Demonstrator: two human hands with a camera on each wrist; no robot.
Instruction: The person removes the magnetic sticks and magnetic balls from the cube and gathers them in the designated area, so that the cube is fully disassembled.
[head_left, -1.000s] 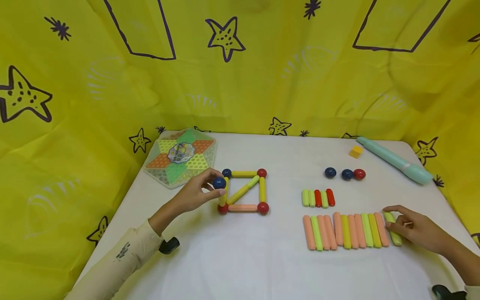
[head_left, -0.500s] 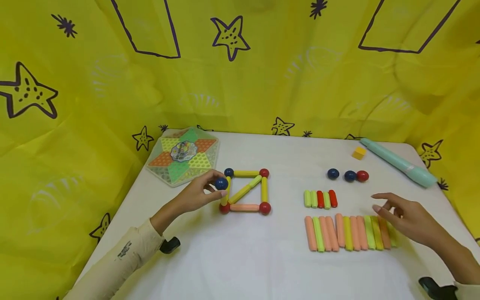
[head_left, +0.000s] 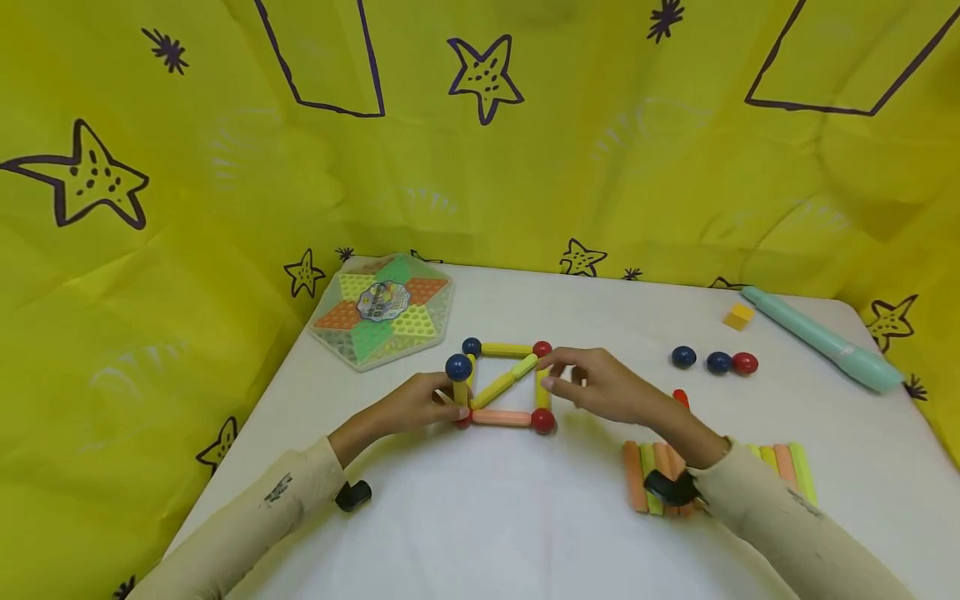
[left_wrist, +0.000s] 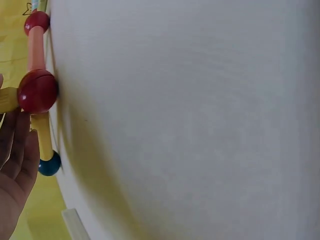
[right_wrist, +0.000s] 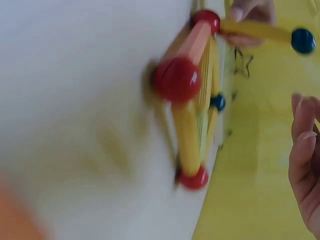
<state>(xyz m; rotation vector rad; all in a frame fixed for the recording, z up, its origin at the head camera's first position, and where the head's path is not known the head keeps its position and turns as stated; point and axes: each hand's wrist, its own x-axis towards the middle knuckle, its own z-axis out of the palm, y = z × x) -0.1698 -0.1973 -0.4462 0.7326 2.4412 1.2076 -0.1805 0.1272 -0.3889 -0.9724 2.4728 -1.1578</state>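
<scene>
A flat square of magnetic-looking sticks and balls lies on the table, with a pink stick [head_left: 502, 418] as its near side. A diagonal stick [head_left: 495, 389], yellow and light green, crosses it. From the near-left red ball [left_wrist: 37, 92] rises a yellow stick [right_wrist: 257, 30], topped by a blue ball [head_left: 459, 367]. My left hand [head_left: 416, 404] pinches this upright stick low down, fingertips right at the red ball. Loosely bent and holding nothing, my right hand [head_left: 600, 387] hovers by the square's right side, overlapping the yellow side stick [head_left: 543, 390] in the head view.
Under my right forearm is a row of pink, yellow and green sticks [head_left: 802, 471], partly hidden. Behind it lie two blue balls [head_left: 683, 357] and a red ball [head_left: 745, 364]. A yellow cube [head_left: 738, 316], a teal tube [head_left: 821, 337] and a star game board [head_left: 382, 310] stand farther back.
My left hand has slid down the upright stick from beside the blue ball to its base. My right hand has left the light-green stick at the row's end and moved left to the square.
</scene>
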